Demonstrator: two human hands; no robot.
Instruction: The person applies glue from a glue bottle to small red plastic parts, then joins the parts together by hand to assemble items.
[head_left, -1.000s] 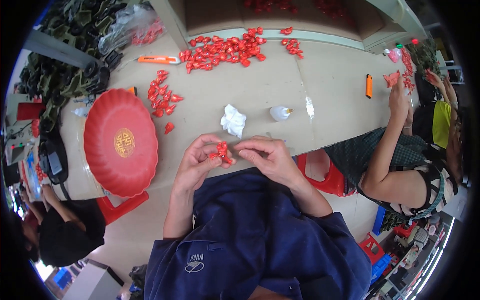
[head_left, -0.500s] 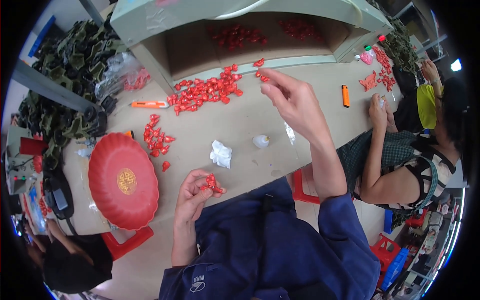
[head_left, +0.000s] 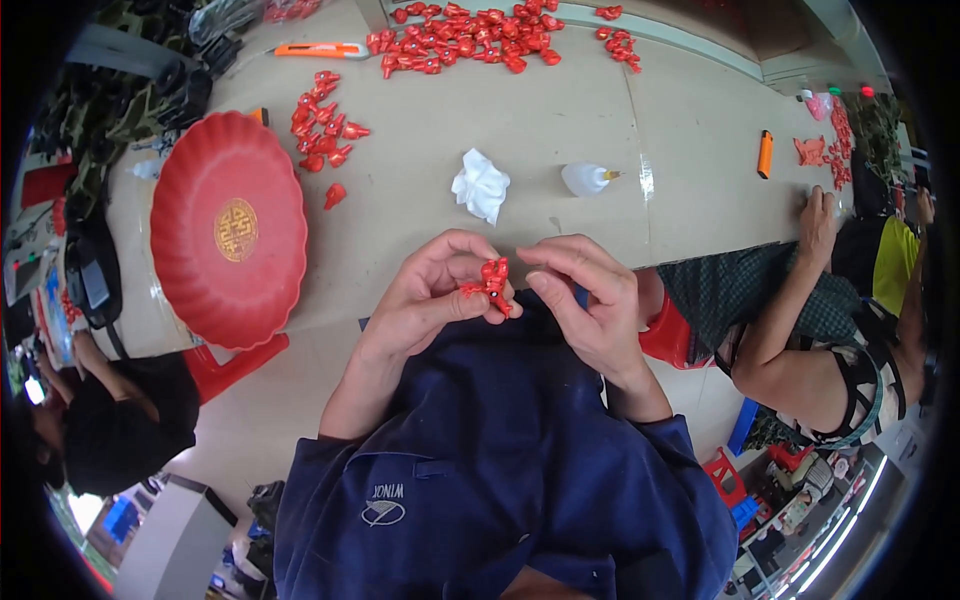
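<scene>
- Red toy (head_left: pixel 494 274): I see it pinched in the left hand (head_left: pixel 428 295), near the table (head_left: pixel 405 130).
- Right hand (head_left: pixel 592 290): just beside, finger and thumb slightly parted, nothing visible between.
- I judge this a steadying step; the next move calls for a firm left pinch.

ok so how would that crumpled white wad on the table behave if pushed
The white wad would probably deform easily, given its loose folds. It looks light, being thin and crumpled. Its uneven, pointed edges suggest sliding rather than rolling.
</scene>
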